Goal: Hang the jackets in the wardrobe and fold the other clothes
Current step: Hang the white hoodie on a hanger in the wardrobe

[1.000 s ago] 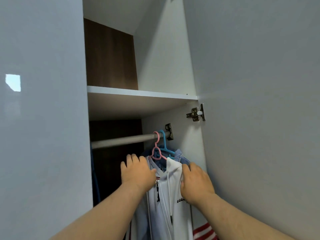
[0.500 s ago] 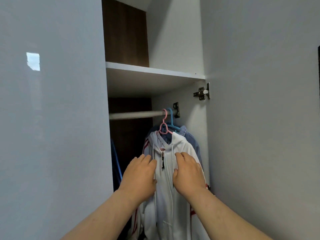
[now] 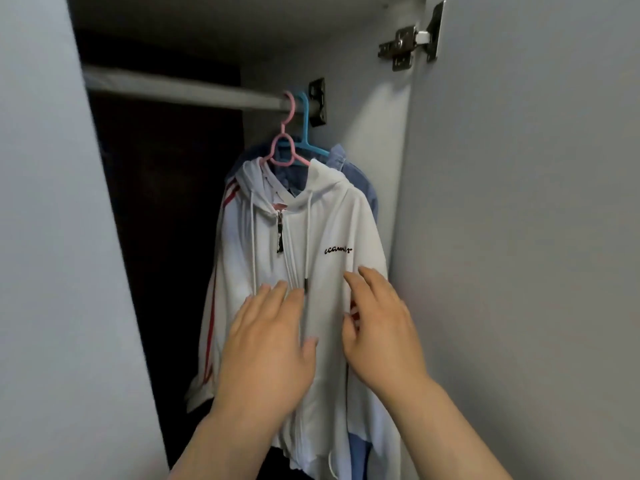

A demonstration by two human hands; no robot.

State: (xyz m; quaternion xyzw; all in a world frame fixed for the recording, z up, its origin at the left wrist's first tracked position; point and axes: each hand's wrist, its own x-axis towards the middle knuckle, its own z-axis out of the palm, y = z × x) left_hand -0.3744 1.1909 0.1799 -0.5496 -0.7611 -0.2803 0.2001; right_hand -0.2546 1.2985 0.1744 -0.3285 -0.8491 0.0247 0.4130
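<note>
- Head camera looks into the wardrobe (image 3: 367, 98), and both arms reach in from below.
- The left grip (image 3: 266, 344) is released. Its fingers (image 3: 277, 299) are straight and lie flat on the front of the white jacket (image 3: 332, 230), right by the zip line.
- The right grip (image 3: 381, 334) is released too. Its fingers (image 3: 370, 285) are loose and spread, and it holds nothing. It is close to the jacket's front, but I cannot tell if it touches.
- A strip of white jacket shows between the two grips.
- The white jacket hangs up above both grips on a pink hanger (image 3: 284, 150).
- The pink hanger hooks over the rail (image 3: 180, 88), high above the left grip.
- A blue hanger (image 3: 306, 140) hangs just behind the pink one on the same rail.
- A blue jacket (image 3: 360, 178) is on the blue hanger, behind the white jacket and above the right grip.
- A white cord (image 3: 307, 237) hangs down the jacket. Its dark tip ends just above the left grip's fingers.
- A black zip tag (image 3: 280, 240) hangs higher up, above the left grip.
- Red stripes (image 3: 211, 323) run down the sleeve, to the outside of the left grip.
- The open door (image 3: 519, 237) stands to the outside of the right grip, with a metal hinge (image 3: 408, 39) far above it.
</note>
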